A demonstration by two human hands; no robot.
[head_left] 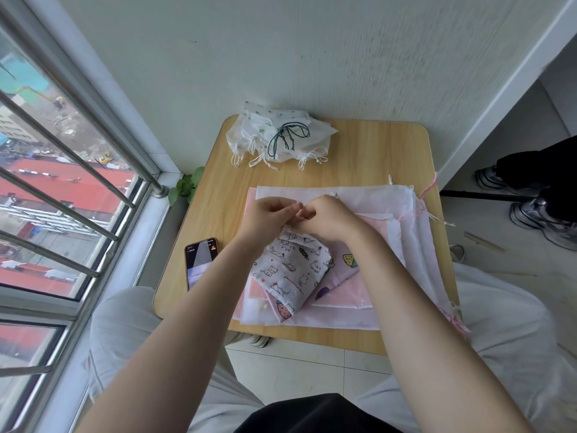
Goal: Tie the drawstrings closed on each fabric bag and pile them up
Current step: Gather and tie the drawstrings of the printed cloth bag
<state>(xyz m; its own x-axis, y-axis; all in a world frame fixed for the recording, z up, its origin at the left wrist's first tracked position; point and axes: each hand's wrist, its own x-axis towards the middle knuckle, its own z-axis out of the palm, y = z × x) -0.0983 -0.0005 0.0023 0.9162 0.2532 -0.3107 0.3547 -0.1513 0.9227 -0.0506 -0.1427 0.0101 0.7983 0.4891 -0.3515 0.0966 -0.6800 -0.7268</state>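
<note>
Hanging below both hands' grip (301,214): cat-print bag (288,273), neck pinched.

Single head-worn wide-angle view, looking steeply down, close over small wooden table (368,151); window at left

Soft daylight from the window (62,189) on my left, faint shadows under my forearms, no glare, fisheye bending at edges, slightly soft detail overall.

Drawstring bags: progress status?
Done: a pile of tied white bags at the table's far edge. In hand: left hand and right hand work the cat-print bag's top. Left: the flat pink and white bags underneath.
</note>
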